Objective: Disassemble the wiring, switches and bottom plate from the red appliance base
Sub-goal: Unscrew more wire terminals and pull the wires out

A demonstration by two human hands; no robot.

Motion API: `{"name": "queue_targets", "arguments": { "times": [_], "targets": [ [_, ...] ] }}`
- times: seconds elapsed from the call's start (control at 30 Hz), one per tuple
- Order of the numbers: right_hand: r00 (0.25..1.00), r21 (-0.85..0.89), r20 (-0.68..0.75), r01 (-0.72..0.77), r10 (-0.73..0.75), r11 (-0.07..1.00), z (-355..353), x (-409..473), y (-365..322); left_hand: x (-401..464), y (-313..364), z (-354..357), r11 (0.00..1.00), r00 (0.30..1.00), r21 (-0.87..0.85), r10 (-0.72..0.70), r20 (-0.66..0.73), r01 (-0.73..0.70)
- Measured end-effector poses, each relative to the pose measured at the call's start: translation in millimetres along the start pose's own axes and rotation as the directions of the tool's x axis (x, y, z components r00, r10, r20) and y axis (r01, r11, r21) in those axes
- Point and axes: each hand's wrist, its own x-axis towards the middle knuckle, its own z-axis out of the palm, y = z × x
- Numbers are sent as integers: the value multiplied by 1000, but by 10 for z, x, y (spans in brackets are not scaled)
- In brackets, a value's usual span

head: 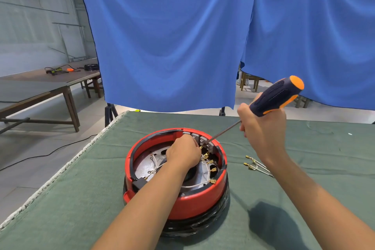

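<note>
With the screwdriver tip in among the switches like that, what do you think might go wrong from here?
1. The screwdriver tip sits at the switches, right beside the left hand; a slip could jab the fingers.
2. The right hand holds the tool at a slant, so levering might crack a switch or the red base rim.
3. Loose wires lie on the cloth by the right forearm and could get swept off.
</note>
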Motion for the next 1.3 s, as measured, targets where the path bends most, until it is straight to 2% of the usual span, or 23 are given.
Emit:
{"name": "queue_targets", "arguments": {
  "times": [0.1,0.17,0.4,0.5,0.7,0.93,1.03,1.13,1.3],
  "targets": [
    [992,-60,15,127,-126,990,33,-97,-53,2,-1,2,1000,1000,-2,0,0,0],
    [989,-72,38,146,-144,987,62,-121,-51,1,-5,0,1000,1000,-1,2,1,-2],
    [996,-48,87,-21,25,999,68,77,-10,8,-6,2,1000,1000,5,1,3,-1],
    [993,-59,116,-31,38,998,112,203,-7,5,-8,-4,1000,1000,8,5,8,-5],
    [993,-103,100,-53,63,993,181,379,33,9,-13,3,1000,1000,10,10,10,-10],
    [982,-58,59,-174,178,983,115,376,165,15,-6,2,1000,1000,20,11,8,-11],
    [990,-51,68,-124,128,991,89,301,120,19,-8,8,1000,1000,17,11,5,-11],
    [996,-45,83,-5,9,999,84,187,39,24,-6,9,1000,1000,17,7,8,-7],
    [983,-109,134,137,-122,985,125,119,-46,28,-4,19,1000,1000,14,2,4,-2]
  ]
}}
